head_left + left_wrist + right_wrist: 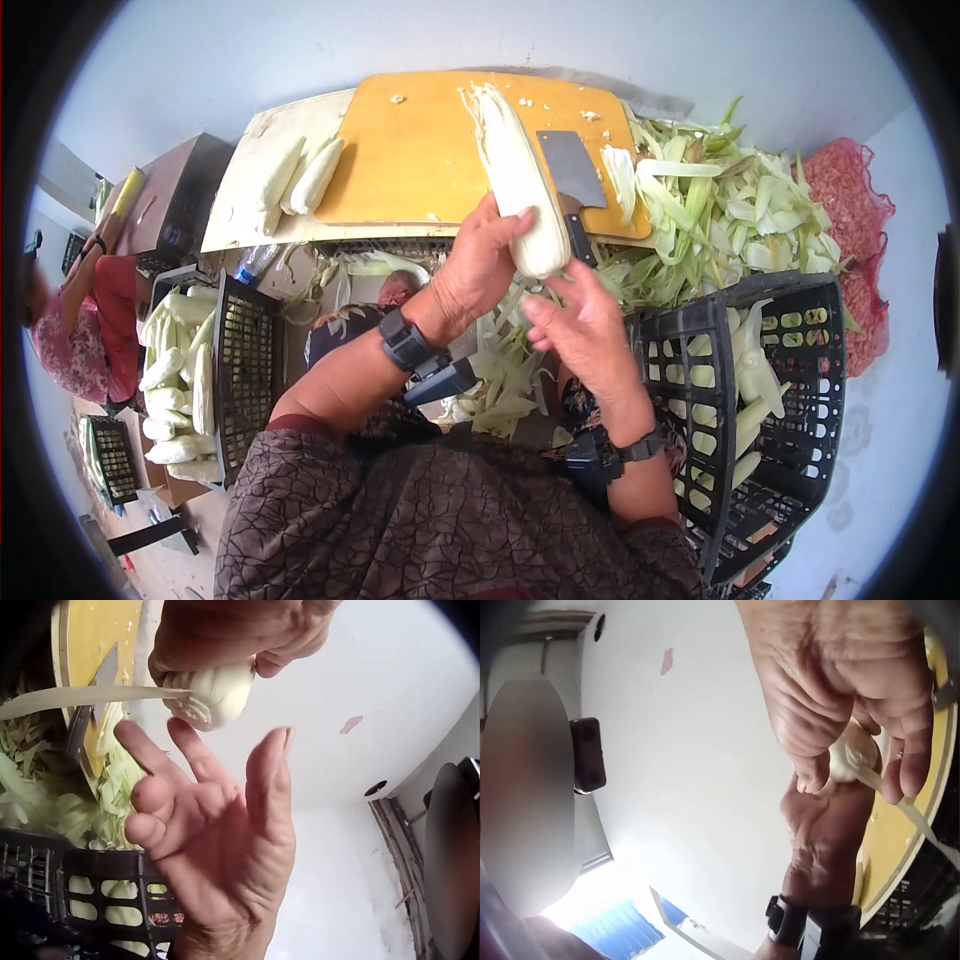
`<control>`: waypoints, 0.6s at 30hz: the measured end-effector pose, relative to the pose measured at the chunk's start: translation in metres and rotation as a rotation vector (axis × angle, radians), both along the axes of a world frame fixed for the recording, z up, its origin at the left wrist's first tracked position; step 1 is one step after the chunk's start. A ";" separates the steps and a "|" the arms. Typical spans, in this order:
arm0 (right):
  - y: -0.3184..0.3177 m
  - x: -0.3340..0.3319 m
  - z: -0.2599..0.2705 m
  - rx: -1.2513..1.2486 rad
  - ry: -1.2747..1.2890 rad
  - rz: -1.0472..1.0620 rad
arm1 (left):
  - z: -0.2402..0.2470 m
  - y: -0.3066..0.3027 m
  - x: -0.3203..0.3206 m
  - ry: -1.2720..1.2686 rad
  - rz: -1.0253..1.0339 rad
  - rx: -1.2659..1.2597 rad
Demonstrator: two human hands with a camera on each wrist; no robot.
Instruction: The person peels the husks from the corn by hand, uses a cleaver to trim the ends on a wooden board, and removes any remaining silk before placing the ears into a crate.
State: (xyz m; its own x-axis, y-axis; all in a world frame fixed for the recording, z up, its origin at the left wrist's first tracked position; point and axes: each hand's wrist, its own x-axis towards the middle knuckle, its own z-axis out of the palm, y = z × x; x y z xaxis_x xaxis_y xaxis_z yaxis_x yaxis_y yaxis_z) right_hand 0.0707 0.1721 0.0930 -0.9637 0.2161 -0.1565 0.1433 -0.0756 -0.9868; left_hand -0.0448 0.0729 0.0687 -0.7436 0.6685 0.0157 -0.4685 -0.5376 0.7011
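An ear of corn (520, 190), mostly stripped to pale inner husk, tilts over the yellow cutting board with its silky tip pointing away. My left hand (475, 265) grips it near its base, thumb across the front. In the left wrist view, the cut base of the corn (214, 697) shows beneath the gripping left hand (240, 634), and a thin husk strip (90, 697) trails from it. Just below that base, my right hand (585, 325) holds nothing; its palm and spread fingers show in the left wrist view. The right wrist view has this hand (840, 690) over the base.
A cleaver (572, 165) lies on the yellow cutting board (420, 130), handle toward me. Peeled ears (315, 178) lie left of it, a heap of husks (740, 200) right. Black crates (250, 370) with corn flank me. A red mesh sack (850, 230) stands far right.
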 end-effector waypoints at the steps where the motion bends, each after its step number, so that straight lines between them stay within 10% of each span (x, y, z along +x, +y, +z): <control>1: -0.004 -0.002 -0.001 -0.076 -0.053 0.004 | 0.000 0.001 0.002 0.042 -0.010 -0.004; 5: -0.002 -0.004 -0.011 -0.358 -0.095 -0.015 | 0.004 0.002 0.012 0.077 -0.044 0.024; 18: 0.011 -0.007 -0.014 -0.117 -0.133 0.005 | 0.006 -0.001 0.016 0.140 -0.004 -0.046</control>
